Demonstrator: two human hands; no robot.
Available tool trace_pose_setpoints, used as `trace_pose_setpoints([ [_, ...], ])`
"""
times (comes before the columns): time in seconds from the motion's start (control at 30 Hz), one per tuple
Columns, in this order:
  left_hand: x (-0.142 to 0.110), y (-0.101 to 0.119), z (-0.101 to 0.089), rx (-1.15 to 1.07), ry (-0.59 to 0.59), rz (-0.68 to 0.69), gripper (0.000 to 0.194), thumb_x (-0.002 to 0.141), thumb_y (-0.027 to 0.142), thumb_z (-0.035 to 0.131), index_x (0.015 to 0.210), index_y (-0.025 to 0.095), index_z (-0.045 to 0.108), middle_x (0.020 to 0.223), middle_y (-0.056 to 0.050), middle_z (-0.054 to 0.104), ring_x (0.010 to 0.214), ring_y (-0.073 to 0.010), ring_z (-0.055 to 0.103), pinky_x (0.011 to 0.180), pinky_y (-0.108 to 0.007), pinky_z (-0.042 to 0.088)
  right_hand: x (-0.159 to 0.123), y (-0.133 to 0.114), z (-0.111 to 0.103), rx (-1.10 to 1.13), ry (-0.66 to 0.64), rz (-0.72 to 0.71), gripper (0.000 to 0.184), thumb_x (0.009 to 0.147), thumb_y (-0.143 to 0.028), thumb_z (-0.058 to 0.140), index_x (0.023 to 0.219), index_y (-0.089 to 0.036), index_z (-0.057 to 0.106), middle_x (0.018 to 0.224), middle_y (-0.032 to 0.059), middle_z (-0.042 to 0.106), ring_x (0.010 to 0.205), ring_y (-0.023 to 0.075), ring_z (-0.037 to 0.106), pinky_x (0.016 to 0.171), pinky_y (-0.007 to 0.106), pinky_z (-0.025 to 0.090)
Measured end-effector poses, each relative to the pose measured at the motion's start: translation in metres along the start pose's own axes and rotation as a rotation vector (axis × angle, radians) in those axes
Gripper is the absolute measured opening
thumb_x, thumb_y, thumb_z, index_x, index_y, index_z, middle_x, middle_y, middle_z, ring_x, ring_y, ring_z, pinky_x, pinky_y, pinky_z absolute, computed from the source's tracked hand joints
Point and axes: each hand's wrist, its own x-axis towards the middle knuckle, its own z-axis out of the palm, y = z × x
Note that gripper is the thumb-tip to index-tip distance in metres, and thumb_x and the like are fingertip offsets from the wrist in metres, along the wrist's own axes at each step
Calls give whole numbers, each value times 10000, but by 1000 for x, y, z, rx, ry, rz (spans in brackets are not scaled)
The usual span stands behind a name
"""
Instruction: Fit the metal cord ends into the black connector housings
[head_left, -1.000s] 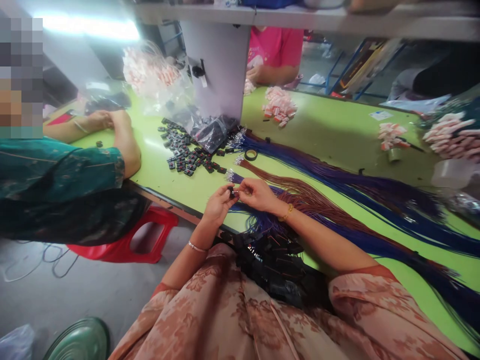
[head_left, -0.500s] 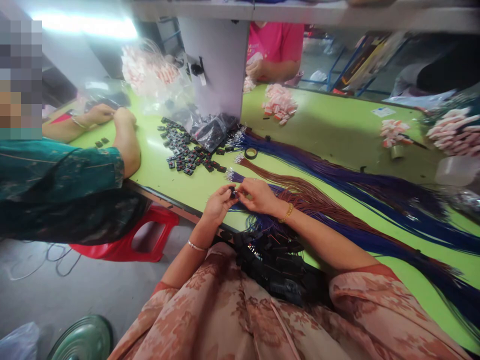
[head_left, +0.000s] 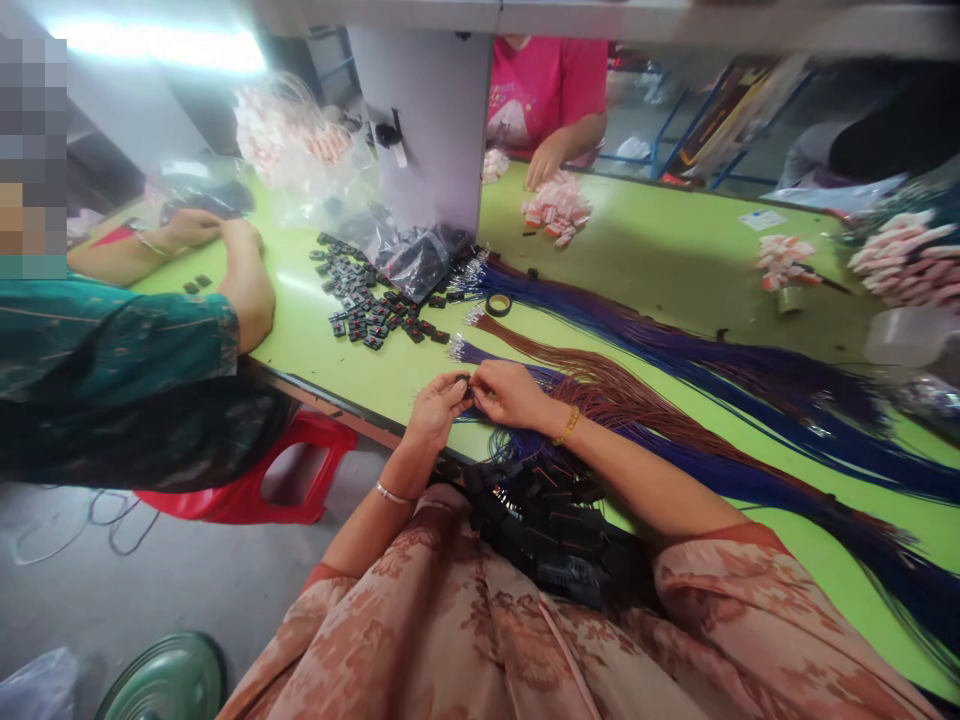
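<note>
Left hand [head_left: 436, 412] has its fingers pinching a black block [head_left: 467, 380] near the bench [head_left: 300, 345] edge; can't tell what right hand [head_left: 514, 395] pinches. Wires [head_left: 637, 390] crowd the right, more room left.

A long, overexposed white light strip [head_left: 157, 43] glares at ten o'clock, hazing that corner and laying sheen on the glossy lime-green tabletop [head_left: 295, 320]. Shadow dulls its surface towards two o'clock. Wide-angle distortion stretches the floral pale-pink sleeve [head_left: 757, 615] at four o'clock. The small black piece [head_left: 466, 381] near centre looks soft.
</note>
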Motion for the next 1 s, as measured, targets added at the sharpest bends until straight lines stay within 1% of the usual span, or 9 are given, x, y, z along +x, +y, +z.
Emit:
trace_pose_setpoints([
  [0.27,-2,-2,4,77,12,6,318,615,240,808,866,132,646,771,-26,674,675,-106,620,750,-285,510,-4,1,10,-59,-24,34,106,816,-216,495,805,-153,579,757,77,592,674,171,482,640,287,335],
  [0.33,-1,-1,6,81,32,9,300,622,225,799,861,130,644,767,-24,669,672,-106,615,762,-296,514,-4,0,6,-60,-19,57,115,815,-218,496,785,-151,584,754,80,602,666,167,483,636,285,335],
  [0.4,1,1,8,58,31,1,263,645,200,778,861,130,645,777,-27,666,692,-110,619,799,-317,516,1,4,-3,27,-26,88,142,831,-232,487,784,-153,596,752,66,619,658,154,492,631,269,341],
  [0.47,4,4,11,5,9,6,227,682,172,744,881,132,643,815,-38,671,739,-117,631,851,-337,510,9,17,-14,149,-32,150,194,865,-270,463,820,-159,616,765,42,642,660,137,510,633,247,351],
  [0.5,6,6,13,-25,-4,10,214,700,156,723,896,132,642,839,-45,675,760,-119,635,875,-342,504,14,26,-20,162,-1,222,234,886,-293,438,838,-158,623,776,42,650,662,136,515,631,244,354],
  [0.6,10,8,16,-98,-17,3,171,736,103,663,904,123,633,873,-62,680,787,-118,644,913,-335,492,28,57,-27,-47,51,473,206,848,-293,489,857,-158,643,822,66,665,703,163,527,637,256,348],
  [0.67,12,8,17,-125,-21,-15,149,749,82,636,893,118,630,872,-66,678,788,-117,646,922,-332,488,33,74,-25,-151,-4,569,181,811,-283,530,860,-164,657,874,87,672,747,184,540,647,264,349],
  [0.83,11,6,14,-115,-33,-30,149,768,84,620,913,115,627,885,-78,678,785,-123,648,923,-346,490,31,86,-20,-169,-41,593,209,854,-263,460,844,-186,654,862,73,684,754,188,559,631,271,336],
  [1.0,10,4,12,-112,-43,-27,171,762,92,630,932,109,623,885,-79,684,788,-131,655,905,-341,494,31,82,-34,-316,-22,583,208,869,-233,434,873,-165,631,910,128,683,737,206,577,610,280,314],
])
